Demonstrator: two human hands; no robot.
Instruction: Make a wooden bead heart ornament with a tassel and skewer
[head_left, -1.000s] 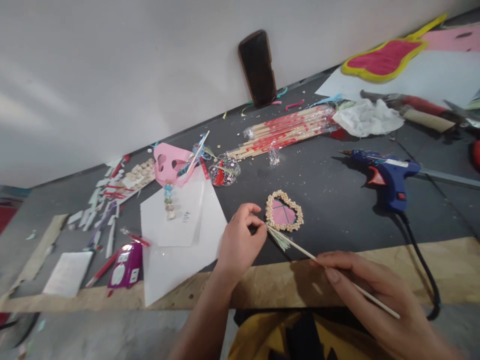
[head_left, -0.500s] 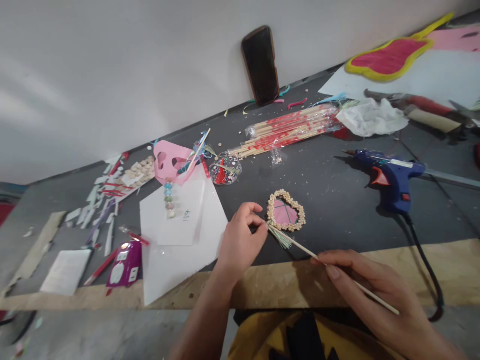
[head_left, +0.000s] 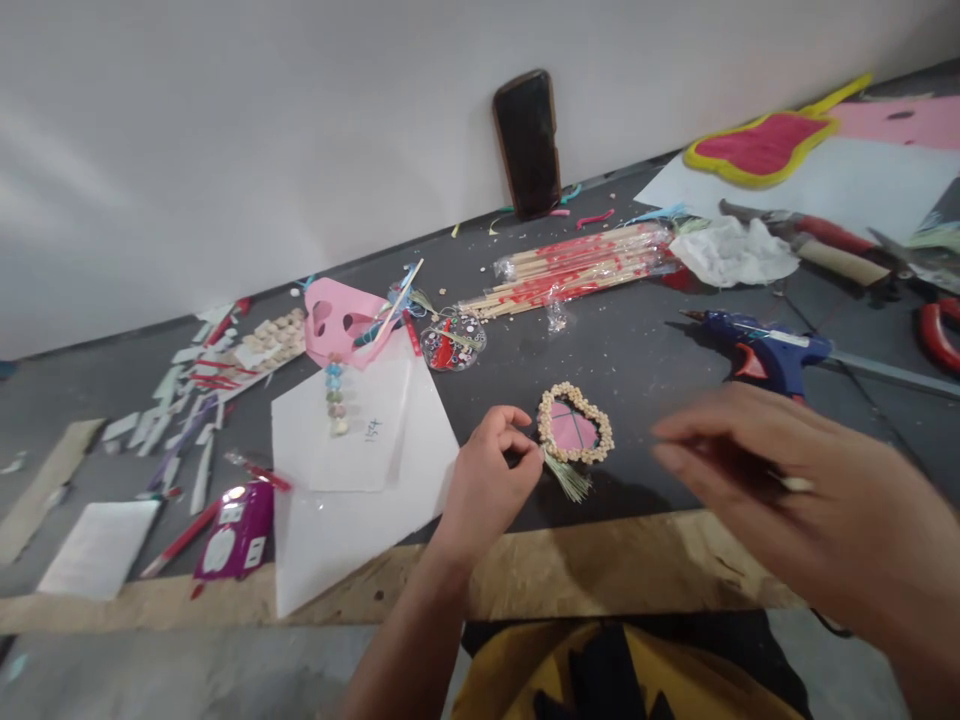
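Pinch of left hand [head_left: 486,488] on fringe [head_left: 568,479] below bead-rimmed pink heart [head_left: 573,431]; right hand [head_left: 814,485] blurred, grip unclear.

Soft, even light fills the scene. The white wall [head_left: 225,150] reads bright, with faint grey bands towards its left. Shadows are weak and blurred at the rim. A dim patch lies on the desk [head_left: 660,330] just right of the left hand [head_left: 484,490] and below the beaded heart [head_left: 575,432], and another sits under the glue gun [head_left: 772,355], so the light falls from above and somewhat from the left. A small glare spot shines on the purple packet [head_left: 232,520] near the desk's front-left edge. The right hand [head_left: 810,500], close to the lens, is smeared by motion blur, while the rest stays fairly sharp. The wide lens tilts and bows the desk's back edge and stretches the corners.
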